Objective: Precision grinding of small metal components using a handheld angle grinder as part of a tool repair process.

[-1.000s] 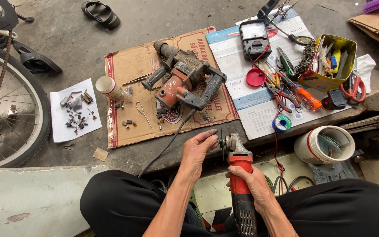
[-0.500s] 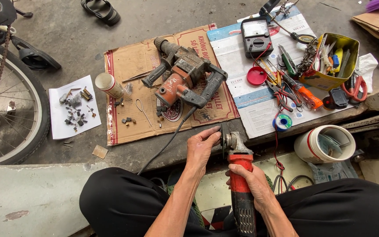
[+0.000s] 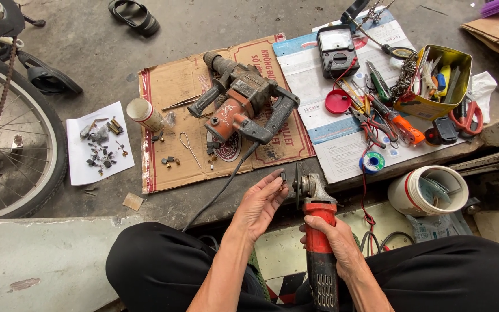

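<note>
We're looking steeply down from our single head-worn camera, close over our own lap and hands, facing forward across the concrete floor (image 3: 88,34) toward the cardboard sheet (image 3: 163,86) beyond.
</note>
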